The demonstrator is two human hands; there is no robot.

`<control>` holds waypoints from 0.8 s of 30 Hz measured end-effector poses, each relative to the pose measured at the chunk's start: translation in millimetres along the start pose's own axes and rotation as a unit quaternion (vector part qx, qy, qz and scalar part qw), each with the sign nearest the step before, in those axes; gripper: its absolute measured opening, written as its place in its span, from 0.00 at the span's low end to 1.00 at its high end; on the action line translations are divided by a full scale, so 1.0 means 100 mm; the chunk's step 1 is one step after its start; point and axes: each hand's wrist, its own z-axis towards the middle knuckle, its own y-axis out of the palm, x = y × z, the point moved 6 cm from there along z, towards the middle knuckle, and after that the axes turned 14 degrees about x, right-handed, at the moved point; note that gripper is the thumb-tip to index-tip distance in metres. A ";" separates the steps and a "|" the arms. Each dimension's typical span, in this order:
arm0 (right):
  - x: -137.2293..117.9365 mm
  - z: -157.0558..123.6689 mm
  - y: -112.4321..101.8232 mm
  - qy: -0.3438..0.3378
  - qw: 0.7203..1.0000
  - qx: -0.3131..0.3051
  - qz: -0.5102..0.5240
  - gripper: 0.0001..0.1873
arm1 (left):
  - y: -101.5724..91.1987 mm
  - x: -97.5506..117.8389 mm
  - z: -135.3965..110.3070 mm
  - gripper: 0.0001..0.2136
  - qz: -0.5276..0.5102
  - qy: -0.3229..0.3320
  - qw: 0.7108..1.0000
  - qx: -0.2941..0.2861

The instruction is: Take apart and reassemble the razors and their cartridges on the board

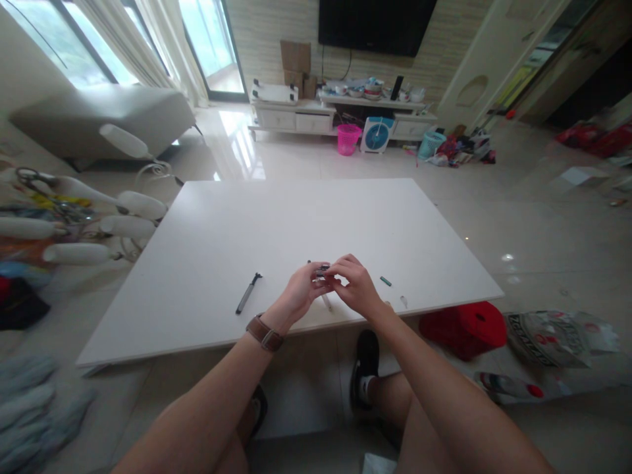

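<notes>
My left hand (302, 289), with a brown watch strap on its wrist, is closed around a small dark piece with shiny edges (322, 270) just above the white table. The fingers of my right hand (356, 284) pinch the same piece from the right. Fingers cover much of it, so its exact kind is unclear. Below the hands, a thin light stick-like handle (326, 302) shows in part. To the left lies a grey and black razor handle (247, 294). On the right are a small dark green strip-like piece (386, 281) and a small clear plastic piece (403, 301).
The white table (296, 217) spans the middle, its front edge close to my knees. A red roll (464, 328), a printed bag (550, 339) and a bottle (511, 385) are on the floor at right. A white-shaded lamp (126, 227) stands at left.
</notes>
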 end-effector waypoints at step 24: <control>0.05 -0.02 0.05 0.084 0.994 0.075 -0.010 0.10 | -0.08 0.12 0.01 0.04 0.042 0.056 0.997 0.021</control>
